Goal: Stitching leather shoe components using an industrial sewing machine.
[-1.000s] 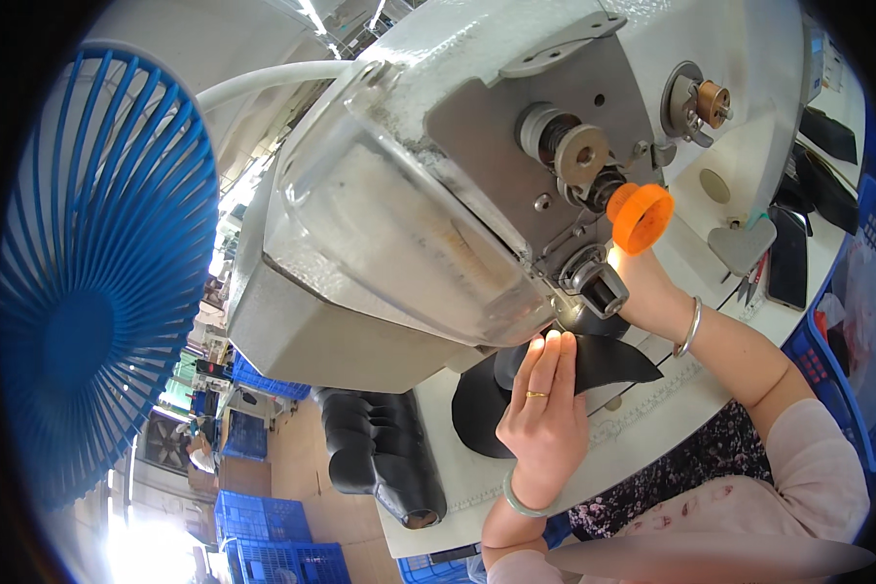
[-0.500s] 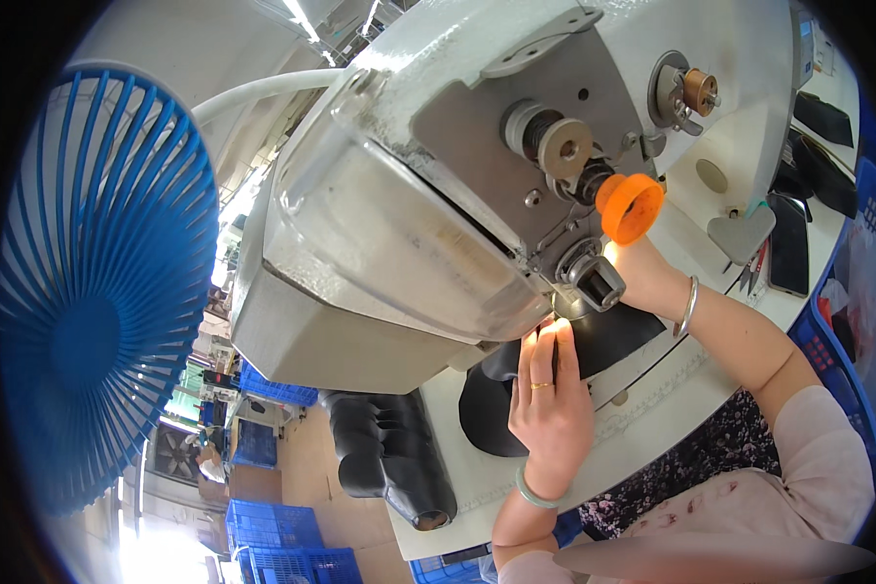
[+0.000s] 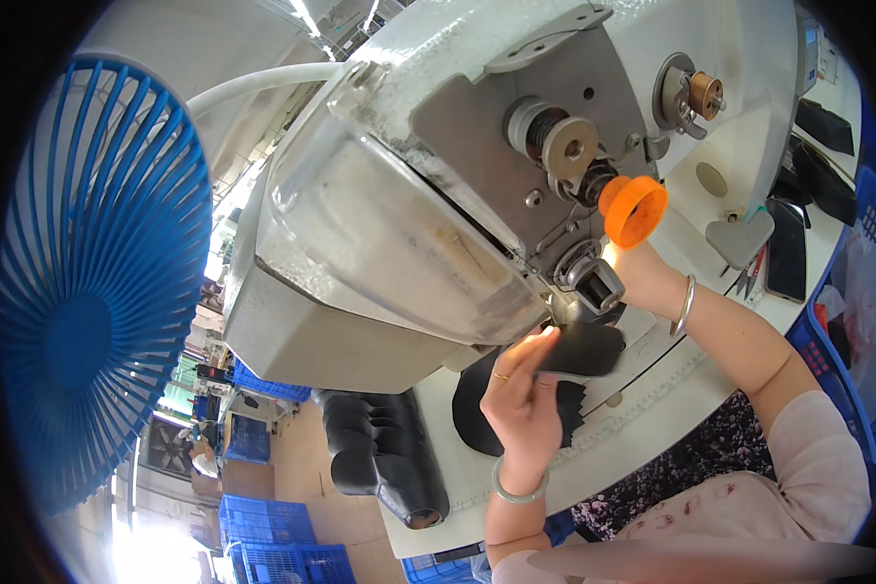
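Observation:
In front of me stands a sewing machine (image 3: pixel 409 243), its head covering the spot where my hands work. My left hand (image 3: pixel 524 414), with a ring and a pale bangle, pinches the left edge of a black leather-like piece (image 3: pixel 589 350) between thumb and fingers. That piece is tilted up off the table, just below the needle area. Under the hand lies another flat black piece (image 3: pixel 472 414). My right hand (image 3: pixel 644 280), with a silver bangle at the wrist, reaches behind the machine's thread tension parts, and its fingers are hidden.
A blue fan (image 3: pixel 97 292) fills the left side. Molded black padded parts (image 3: pixel 380 448) lie at the table's left end. On the right are a phone (image 3: pixel 786 251), red-handled snips (image 3: pixel 749 273), black pieces (image 3: pixel 822 180) and a blue basket (image 3: pixel 871 389).
My left hand has drawn slightly back and left and turned, lifting the black piece that lay flat under the machine into a tilt. The right hand stays about in place.

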The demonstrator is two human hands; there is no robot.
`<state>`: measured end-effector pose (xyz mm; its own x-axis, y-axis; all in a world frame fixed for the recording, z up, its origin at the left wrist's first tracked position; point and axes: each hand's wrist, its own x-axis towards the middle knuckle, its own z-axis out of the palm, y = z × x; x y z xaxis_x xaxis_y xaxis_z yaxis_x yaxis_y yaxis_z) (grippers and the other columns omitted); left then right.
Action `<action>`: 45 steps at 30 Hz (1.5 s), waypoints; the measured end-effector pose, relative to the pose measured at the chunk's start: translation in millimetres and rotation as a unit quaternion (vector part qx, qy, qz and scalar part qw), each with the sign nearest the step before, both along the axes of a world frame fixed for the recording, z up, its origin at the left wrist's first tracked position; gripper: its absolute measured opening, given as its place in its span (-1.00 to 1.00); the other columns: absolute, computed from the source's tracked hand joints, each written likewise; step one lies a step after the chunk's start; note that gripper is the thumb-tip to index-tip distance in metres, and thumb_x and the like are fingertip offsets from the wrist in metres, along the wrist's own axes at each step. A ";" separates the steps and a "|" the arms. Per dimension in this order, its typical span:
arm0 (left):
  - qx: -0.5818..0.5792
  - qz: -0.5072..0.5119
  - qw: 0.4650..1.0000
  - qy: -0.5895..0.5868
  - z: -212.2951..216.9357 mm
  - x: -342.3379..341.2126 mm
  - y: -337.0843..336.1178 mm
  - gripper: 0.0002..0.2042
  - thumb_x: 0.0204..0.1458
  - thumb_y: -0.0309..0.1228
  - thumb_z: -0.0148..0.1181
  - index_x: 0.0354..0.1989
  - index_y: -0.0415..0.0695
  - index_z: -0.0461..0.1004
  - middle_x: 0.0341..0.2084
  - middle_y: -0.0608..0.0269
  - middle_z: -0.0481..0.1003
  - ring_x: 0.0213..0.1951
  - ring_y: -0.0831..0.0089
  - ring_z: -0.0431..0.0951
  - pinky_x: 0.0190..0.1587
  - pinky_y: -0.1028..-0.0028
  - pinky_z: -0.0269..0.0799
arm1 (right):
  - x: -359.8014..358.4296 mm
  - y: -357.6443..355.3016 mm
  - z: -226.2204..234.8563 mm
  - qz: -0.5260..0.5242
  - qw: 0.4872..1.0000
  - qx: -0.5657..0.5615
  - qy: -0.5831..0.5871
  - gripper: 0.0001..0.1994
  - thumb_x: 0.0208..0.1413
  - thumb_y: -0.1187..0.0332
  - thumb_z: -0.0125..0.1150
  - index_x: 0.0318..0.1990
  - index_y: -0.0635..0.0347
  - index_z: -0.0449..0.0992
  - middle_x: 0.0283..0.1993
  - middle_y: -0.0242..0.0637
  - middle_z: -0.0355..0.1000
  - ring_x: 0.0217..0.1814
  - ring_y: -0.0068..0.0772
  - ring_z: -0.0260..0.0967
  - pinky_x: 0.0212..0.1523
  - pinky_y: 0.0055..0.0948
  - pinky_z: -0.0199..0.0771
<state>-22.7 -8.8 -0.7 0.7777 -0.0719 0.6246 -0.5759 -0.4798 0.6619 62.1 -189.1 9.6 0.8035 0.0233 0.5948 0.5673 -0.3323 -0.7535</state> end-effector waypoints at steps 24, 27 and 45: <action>0.247 0.075 0.955 -0.149 6.6 -0.7 -8.7 -0.53 -0.42 -0.71 0.14 -0.18 -0.18 0.57 -0.26 0.25 0.50 -0.12 0.21 0.52 -0.07 0.35 0.42 | 0.4 -4.2 3.7 0.006 0.999 -0.039 -0.011 -0.86 -0.02 0.46 0.12 -0.33 0.34 0.35 -0.48 -0.02 0.41 -0.39 0.10 0.37 -0.38 -0.13 0.31; 0.240 0.063 0.958 -0.144 8.1 0.9 -7.3 -0.54 -0.41 -0.72 0.13 -0.19 -0.18 0.57 -0.27 0.25 0.50 -0.11 0.21 0.52 -0.06 0.35 0.41 | 3.3 -2.6 0.8 0.007 0.999 -0.039 0.003 -0.85 -0.01 0.46 0.12 -0.31 0.34 0.36 -0.48 0.00 0.40 -0.39 0.11 0.36 -0.39 -0.12 0.29; 0.224 -0.029 0.960 -0.164 -0.7 26.1 23.3 -0.52 -0.40 -0.72 0.12 -0.17 -0.12 0.56 -0.26 0.26 0.49 -0.25 0.27 0.53 -0.22 0.41 0.47 | 14.5 -0.7 -28.9 0.032 0.992 0.116 0.047 -0.70 0.09 0.27 0.18 -0.39 0.36 0.28 -0.63 -0.11 0.24 -0.61 -0.29 0.14 -0.52 -0.29 0.19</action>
<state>3.3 14.5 -1.4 0.5312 -0.4277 0.7314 -0.7528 -0.6343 0.1758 76.6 -189.8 -19.3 0.8571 -0.0524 0.5124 0.5050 -0.1099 -0.8561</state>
